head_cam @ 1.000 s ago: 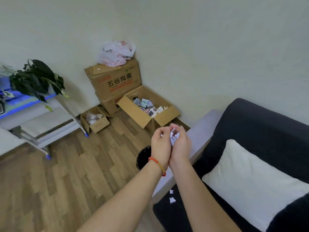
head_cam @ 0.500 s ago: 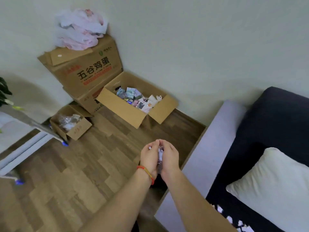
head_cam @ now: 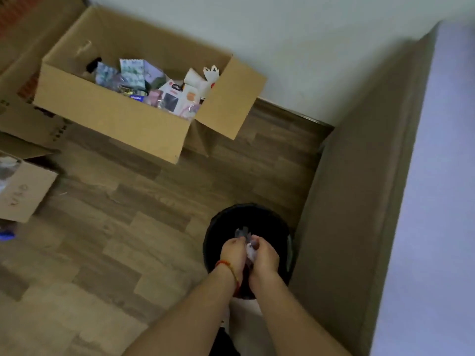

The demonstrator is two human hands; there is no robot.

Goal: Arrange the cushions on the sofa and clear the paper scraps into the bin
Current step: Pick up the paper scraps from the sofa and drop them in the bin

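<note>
Head view, looking steeply down at the floor (head_cam: 108, 255).

- Left hand (head_cam: 235, 255) and right hand (head_cam: 264, 258) pressed side by side, both directly over the mouth of the bin (head_cam: 280, 227).
- Paper scraps (head_cam: 250, 251): a white crumpled wad held between the two hands. Fingers of both hands curled together and clamped on the wad from either side. One pale bit (head_cam: 241, 232) shows just beyond the fingertips, over the dark interior of the bin; cannot tell whether it is loose or part of the wad.
- Red cord bracelet (head_cam: 228, 268) on the left wrist.
- Bin: round, black, stands on the wood-pattern floor, just beside the end panel of the sofa (head_cam: 359, 201). Sofa arm top shows as a pale band along the right edge. Cushions not in frame.
- Open box (head_cam: 115, 119) near the wall (head_cam: 308, 47), well apart from the bin, filled with assorted packets and small cartons; flaps folded outward.
- More boxes at the left edge: a stack (head_cam: 15, 73) behind the open box, and a smaller one (head_cam: 23, 196) nearer, with handwriting on its side, unreadable.
- Image is slightly motion-blurred; fine detail of the scraps not resolvable.
</note>
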